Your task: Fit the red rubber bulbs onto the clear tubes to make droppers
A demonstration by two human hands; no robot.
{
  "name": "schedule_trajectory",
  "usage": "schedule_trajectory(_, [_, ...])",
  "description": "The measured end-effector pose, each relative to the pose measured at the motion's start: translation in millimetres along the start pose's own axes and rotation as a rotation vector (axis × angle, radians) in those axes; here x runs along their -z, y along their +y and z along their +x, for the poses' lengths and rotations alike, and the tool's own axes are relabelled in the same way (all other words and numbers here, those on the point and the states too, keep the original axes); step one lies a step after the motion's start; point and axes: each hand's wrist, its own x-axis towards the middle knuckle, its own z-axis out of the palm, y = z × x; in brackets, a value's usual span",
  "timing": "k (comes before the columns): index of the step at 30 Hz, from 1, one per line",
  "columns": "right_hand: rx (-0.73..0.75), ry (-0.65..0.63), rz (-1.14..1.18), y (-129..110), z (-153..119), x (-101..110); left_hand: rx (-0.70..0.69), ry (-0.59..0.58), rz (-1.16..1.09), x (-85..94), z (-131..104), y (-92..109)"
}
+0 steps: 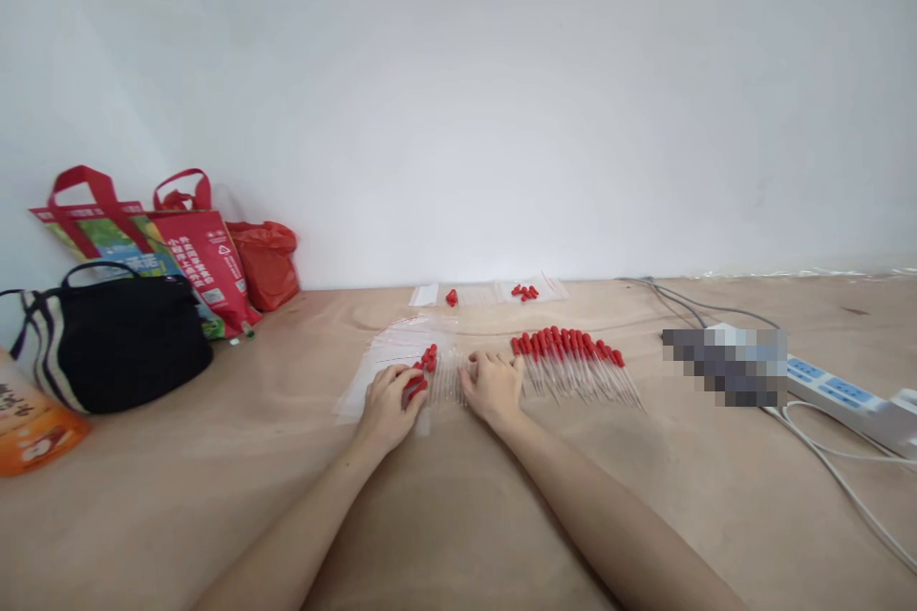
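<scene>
My left hand is closed over loose red rubber bulbs, its thumb and fingers around at least one of them. These bulbs lie on fanned-out clear plastic bags. A row of thin clear tubes lies between my hands. At the right edge of that row, my right hand has its fingers curled and touching the tube ends; whether a tube is pinched there is too small to tell. Just to its right, a fanned row of droppers lies with red bulbs fitted on clear stems.
By the wall, more plastic bags hold red bulbs and clear tubes. At the left stand a black bag, shopping bags, a red plastic bag and an orange package. A power strip with cables sits right.
</scene>
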Motion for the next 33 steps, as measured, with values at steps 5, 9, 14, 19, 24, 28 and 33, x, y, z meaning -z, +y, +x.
schedule_trajectory(5, [-0.037,-0.072,-0.034,2,-1,3,-0.052,-0.041,-0.104,-2.3,2,9])
schedule_trajectory(9, [-0.080,-0.092,-0.035,12,-3,11,-0.066,-0.073,-0.142,-5.0,2,18])
schedule_trajectory(14, [-0.119,-0.127,-0.038,20,-2,20,-0.077,-0.114,-0.167,-5.6,2,29])
schedule_trajectory(19, [-0.139,-0.178,-0.098,20,-1,24,-0.052,-0.096,-0.143,1.0,1,31])
schedule_trajectory(24, [-0.118,-0.163,-0.191,18,-5,23,-0.087,-0.103,-0.092,1.2,0,31])
schedule_trajectory(28, [-0.029,-0.083,-0.244,22,-15,22,-0.110,-0.060,-0.057,-0.6,1,32])
schedule_trajectory(33, [0.185,0.126,-0.170,52,-33,25,-0.086,0.033,-0.188,6.2,2,39])
